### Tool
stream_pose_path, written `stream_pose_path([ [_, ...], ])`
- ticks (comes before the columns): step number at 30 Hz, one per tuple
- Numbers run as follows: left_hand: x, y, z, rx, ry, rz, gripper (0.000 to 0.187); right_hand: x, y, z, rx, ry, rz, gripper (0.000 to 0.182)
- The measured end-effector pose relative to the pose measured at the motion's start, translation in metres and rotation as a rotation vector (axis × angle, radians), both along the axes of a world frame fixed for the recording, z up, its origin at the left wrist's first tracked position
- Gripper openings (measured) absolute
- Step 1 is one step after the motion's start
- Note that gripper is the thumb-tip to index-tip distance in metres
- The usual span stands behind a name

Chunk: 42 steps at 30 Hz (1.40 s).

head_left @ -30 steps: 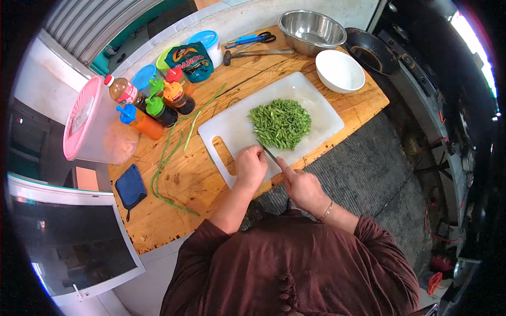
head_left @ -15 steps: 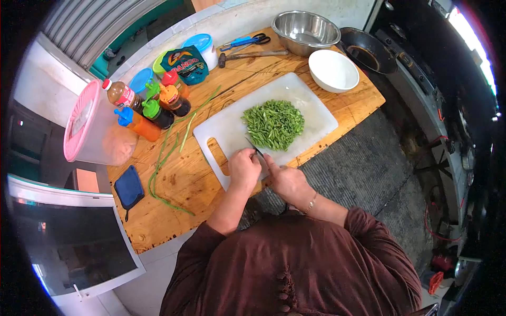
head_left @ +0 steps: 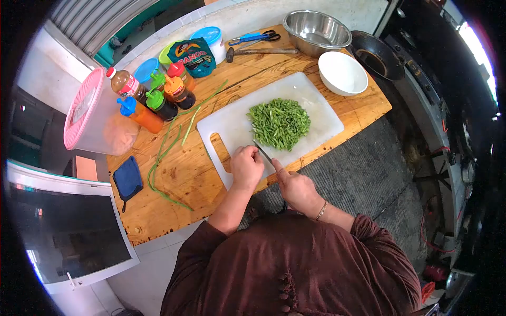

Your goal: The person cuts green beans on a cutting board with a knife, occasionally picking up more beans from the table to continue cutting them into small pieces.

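Chopped green beans (head_left: 279, 124) lie in a heap on the white cutting board (head_left: 321, 113). At the board's near edge my right hand (head_left: 298, 189) is wrapped round a knife (head_left: 263, 151), its index finger stretched along the back of the blade. The blade points up and left toward the heap. Beside its tip, my left hand (head_left: 247, 166) rests on the board with fingers curled together; what they hold, if anything, is hidden. Long uncut green beans (head_left: 153, 176) lie on the wooden table (head_left: 184, 181), left of the board.
A white bowl (head_left: 342, 73), a steel bowl (head_left: 317, 31) and a black pan (head_left: 377, 55) stand at the upper right. A hammer (head_left: 263, 51) and scissors (head_left: 269, 36) lie behind the board. Sauce bottles (head_left: 142, 115), a pink-lidded tub (head_left: 87, 113) and a blue cloth (head_left: 128, 178) are left.
My right hand has moved slightly right and down, away from my left hand, and more of the knife blade shows. The whole view has shifted a little.
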<state>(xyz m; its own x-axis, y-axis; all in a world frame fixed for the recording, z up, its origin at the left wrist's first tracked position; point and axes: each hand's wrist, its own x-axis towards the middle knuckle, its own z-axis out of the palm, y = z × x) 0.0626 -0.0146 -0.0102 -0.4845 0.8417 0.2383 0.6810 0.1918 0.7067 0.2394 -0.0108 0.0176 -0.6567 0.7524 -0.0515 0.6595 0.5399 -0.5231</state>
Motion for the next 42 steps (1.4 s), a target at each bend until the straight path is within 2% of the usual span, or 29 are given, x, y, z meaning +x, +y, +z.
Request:
stream_pose_path([
  [5, 0.000, -0.002, -0.001, -0.012, 0.109, -0.046, 0.009, -0.015, 0.010, 0.010, -0.012, -0.046, 0.049, 0.065],
  [8, 0.001, -0.002, 0.008, -0.040, 0.121, -0.064, 0.009, -0.028, 0.021, -0.001, 0.045, 0.036, 0.062, 0.067],
  [10, 0.001, -0.008, 0.013, -0.060, 0.126, -0.075, 0.010, -0.024, 0.020, 0.001, 0.036, 0.045, 0.073, 0.065],
  [13, -0.007, -0.006, -0.005, 0.024, 0.120, -0.040, 0.007, -0.007, 0.011, 0.000, 0.009, 0.013, 0.081, 0.064],
  [16, -0.005, -0.007, -0.001, 0.005, 0.033, -0.023, 0.006, 0.012, 0.009, -0.003, 0.017, 0.010, 0.058, 0.062],
  [20, -0.007, -0.003, -0.008, 0.107, 0.026, 0.005, 0.005, 0.009, 0.017, 0.001, -0.047, 0.032, -0.049, 0.060],
  [22, -0.008, -0.003, -0.010, 0.115, 0.037, -0.003, 0.006, 0.004, 0.015, 0.002, 0.005, 0.079, 0.001, 0.060],
  [29, -0.006, -0.004, -0.002, 0.110, 0.069, -0.053, 0.008, -0.004, -0.002, 0.004, 0.008, -0.032, 0.022, 0.060],
  [37, -0.011, -0.009, 0.002, 0.026, 0.152, -0.178, 0.013, -0.038, 0.015, -0.008, 0.055, 0.017, 0.022, 0.066],
  [42, -0.012, -0.011, -0.004, 0.033, 0.025, -0.086, 0.011, -0.016, 0.000, -0.002, 0.016, 0.004, 0.009, 0.060],
])
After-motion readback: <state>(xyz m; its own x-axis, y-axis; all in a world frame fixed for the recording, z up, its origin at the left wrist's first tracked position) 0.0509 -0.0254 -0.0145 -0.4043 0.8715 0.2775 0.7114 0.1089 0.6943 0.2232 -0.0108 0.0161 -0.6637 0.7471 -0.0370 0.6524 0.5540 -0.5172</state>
